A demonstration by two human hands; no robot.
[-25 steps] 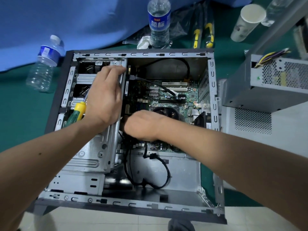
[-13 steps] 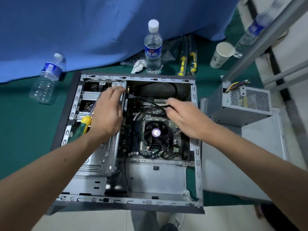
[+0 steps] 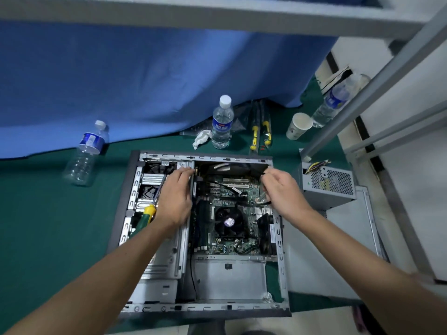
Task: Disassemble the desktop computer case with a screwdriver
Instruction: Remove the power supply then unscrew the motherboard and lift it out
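The grey steel desktop computer case lies open on its side on the green table mat, its side panel already off. The boxy grey power supply with its perforated grille sits outside, just right of the case, so that stage looks done. The green motherboard, its black round cooler fan and the silver drive cage remain mounted and are probably what is left. The left hand rests on the drive cage, fingers curled over its top edge. The right hand pinches a thin black cable near the case's right wall. The green-and-yellow-handled screwdriver lies inside the case beside the left wrist, unheld.
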